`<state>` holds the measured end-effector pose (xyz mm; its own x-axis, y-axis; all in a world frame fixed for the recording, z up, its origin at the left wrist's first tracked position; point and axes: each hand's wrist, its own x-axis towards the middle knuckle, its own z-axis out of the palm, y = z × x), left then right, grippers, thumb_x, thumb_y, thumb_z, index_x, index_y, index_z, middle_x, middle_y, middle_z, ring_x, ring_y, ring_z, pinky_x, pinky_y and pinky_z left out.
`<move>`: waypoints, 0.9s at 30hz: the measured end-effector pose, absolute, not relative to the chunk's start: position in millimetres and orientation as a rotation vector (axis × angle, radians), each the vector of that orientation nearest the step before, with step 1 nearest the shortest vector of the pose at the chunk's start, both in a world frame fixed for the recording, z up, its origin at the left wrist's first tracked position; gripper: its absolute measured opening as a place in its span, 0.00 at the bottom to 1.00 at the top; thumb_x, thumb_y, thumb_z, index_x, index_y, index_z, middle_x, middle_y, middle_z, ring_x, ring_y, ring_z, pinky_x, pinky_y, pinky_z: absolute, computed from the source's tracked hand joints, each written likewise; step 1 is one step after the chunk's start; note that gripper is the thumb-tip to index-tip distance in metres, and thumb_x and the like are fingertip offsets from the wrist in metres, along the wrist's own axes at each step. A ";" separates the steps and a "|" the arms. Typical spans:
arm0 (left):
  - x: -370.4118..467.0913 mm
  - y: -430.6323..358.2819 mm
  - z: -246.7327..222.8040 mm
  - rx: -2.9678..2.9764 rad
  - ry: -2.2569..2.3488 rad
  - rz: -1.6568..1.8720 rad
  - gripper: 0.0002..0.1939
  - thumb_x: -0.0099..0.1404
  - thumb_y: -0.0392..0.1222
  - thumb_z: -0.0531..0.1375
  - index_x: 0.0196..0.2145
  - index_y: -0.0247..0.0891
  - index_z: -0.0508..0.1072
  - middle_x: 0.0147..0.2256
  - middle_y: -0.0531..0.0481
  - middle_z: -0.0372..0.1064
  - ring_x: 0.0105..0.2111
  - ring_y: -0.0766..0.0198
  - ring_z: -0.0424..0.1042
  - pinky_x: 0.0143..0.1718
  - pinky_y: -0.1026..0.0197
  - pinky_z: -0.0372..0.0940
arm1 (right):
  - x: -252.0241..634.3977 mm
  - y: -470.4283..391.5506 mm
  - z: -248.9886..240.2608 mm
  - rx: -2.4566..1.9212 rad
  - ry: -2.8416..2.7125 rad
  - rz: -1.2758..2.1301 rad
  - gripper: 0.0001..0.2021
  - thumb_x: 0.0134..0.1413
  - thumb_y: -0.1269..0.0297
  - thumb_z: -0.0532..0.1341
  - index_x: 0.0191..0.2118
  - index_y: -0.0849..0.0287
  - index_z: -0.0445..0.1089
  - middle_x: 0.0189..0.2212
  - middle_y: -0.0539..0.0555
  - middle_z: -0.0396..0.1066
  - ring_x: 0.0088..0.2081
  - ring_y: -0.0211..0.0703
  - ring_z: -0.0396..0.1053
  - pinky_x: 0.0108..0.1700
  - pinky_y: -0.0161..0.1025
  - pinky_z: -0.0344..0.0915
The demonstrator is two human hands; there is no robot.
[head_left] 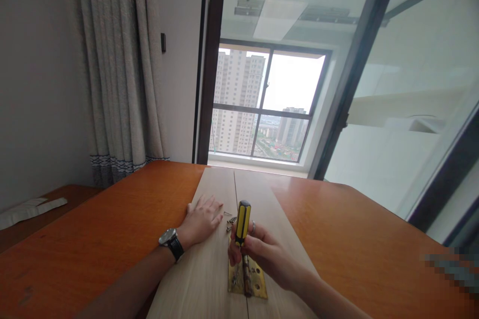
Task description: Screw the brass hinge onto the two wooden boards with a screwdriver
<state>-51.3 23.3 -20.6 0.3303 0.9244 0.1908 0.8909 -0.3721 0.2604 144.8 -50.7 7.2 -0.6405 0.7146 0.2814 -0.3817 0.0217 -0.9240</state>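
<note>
No readable text, labels, brands or numbers anywhere; watch face too small.

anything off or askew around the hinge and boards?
Nothing damaged or spilled. Only loose bits: a few screws lie scattered on the boards between the left hand and the screwdriver held by the right hand. The brass hinge sits straight across the seam.

Counter (93, 239) bare on the left of the boards (209, 269), open passage there; right side of counter also bare. Left hand (202, 219) lies flat on the left board, blocking it. Loose screws (230, 222) sit just beside its fingers (215, 205), between both hands. Right hand (262, 251) with screwdriver (242, 222) covers the hinge (249, 279) over the seam. Far end of boards unobstructed.
</note>
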 end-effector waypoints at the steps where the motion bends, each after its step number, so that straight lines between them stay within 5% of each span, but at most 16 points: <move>1: -51.5 23.9 -21.2 2.471 1.692 0.468 0.24 0.72 0.50 0.46 0.62 0.44 0.62 0.66 0.42 0.51 0.65 0.38 0.46 0.56 0.25 0.51 | 144.9 -51.0 6.7 -0.350 -1.501 1.736 0.14 0.58 0.56 0.65 0.40 0.64 0.71 0.29 0.55 0.74 0.32 0.40 0.71 0.38 0.37 0.64; 16: -51.3 24.6 -22.0 2.474 1.704 0.448 0.24 0.71 0.51 0.45 0.61 0.46 0.64 0.67 0.45 0.50 0.66 0.40 0.46 0.57 0.26 0.50 | 145.2 -47.5 8.0 -0.436 -1.640 1.546 0.23 0.48 0.47 0.69 0.37 0.65 0.74 0.27 0.53 0.73 0.27 0.38 0.71 0.32 0.34 0.65; 27: -50.7 23.5 -19.8 2.461 1.706 0.435 0.25 0.71 0.52 0.44 0.61 0.46 0.63 0.67 0.46 0.50 0.67 0.40 0.43 0.57 0.25 0.50 | 144.5 -48.9 11.0 -0.567 -1.639 1.523 0.24 0.47 0.46 0.69 0.36 0.62 0.66 0.23 0.54 0.76 0.24 0.39 0.73 0.26 0.31 0.66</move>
<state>-50.7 23.5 -19.8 0.3250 0.9307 0.1678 0.8976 -0.3594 0.2552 144.5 -48.9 11.0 -0.5713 0.7801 0.2551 -0.1970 0.1714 -0.9653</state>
